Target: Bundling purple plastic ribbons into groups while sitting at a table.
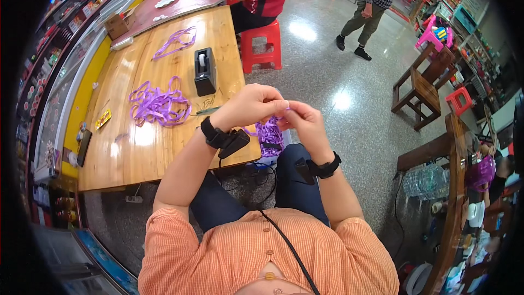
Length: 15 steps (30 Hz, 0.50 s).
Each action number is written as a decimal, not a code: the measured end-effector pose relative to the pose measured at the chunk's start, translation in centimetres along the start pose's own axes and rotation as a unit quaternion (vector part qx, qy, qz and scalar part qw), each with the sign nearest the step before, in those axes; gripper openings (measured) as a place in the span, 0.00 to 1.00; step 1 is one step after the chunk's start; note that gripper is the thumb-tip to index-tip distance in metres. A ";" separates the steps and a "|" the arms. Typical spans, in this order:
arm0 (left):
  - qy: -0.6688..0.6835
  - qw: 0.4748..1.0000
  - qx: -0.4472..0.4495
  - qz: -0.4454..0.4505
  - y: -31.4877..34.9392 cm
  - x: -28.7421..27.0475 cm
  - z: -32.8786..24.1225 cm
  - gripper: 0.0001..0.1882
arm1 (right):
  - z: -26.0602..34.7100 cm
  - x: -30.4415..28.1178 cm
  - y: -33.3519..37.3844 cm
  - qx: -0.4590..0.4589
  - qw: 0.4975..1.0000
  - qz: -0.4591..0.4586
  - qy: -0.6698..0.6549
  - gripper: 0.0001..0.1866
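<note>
My left hand point(251, 106) and my right hand point(307, 123) meet in front of me, just past the table's right edge. Both are closed, fingertips pinched together on a narrow purple ribbon point(287, 108), of which only a small bit shows between them. Beneath the hands, a bin of folded purple ribbons point(268, 135) stands close to my knees, partly covered by my hands. On the wooden table point(180, 155), left of my left hand, lies a loose heap of purple ribbon point(155, 106). A black tape dispenser point(204, 79) stands beyond that hand.
Another ribbon loop point(177, 41) lies farther back on the table. A small yellow packet point(103, 119) is near the left edge. A person in red sits on a red stool point(261, 49); another person point(372, 8) stands on the floor. A wooden chair point(423, 90) is at right.
</note>
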<state>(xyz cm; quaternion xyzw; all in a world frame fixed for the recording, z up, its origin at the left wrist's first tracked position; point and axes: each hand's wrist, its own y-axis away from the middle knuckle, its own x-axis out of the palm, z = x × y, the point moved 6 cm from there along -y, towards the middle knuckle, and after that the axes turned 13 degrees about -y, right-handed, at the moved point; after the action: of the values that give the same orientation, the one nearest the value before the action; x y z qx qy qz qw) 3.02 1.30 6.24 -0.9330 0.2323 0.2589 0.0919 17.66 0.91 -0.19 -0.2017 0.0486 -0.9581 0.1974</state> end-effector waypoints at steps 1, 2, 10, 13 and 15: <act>-0.006 1.000 -0.011 0.012 -0.3 0.1 0.1 0.12 | 0.3 -1.4 0.0 -0.010 0.999 -0.053 -0.003 0.18; -0.011 0.999 -0.022 0.024 -0.6 0.1 0.3 0.12 | 0.7 -2.8 0.1 -0.019 0.994 -0.106 -0.006 0.14; 0.094 0.992 -0.023 0.075 -3.2 2.0 2.9 0.11 | -0.3 -11.7 0.4 -0.012 0.955 -0.197 0.222 0.20; 0.092 0.993 -0.036 0.070 -4.3 3.5 5.2 0.12 | -0.1 -6.0 0.8 0.005 0.980 -0.138 0.145 0.22; 0.116 0.991 -0.037 0.063 -4.6 4.2 5.7 0.12 | -0.8 -4.6 0.6 0.003 0.988 -0.106 0.112 0.21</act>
<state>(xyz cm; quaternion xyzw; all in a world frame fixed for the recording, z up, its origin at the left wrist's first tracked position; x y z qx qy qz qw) 5.86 5.36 -0.57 -0.9432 0.2895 0.1626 0.0135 21.42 2.26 -2.74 -0.0968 0.0453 -0.9903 0.0883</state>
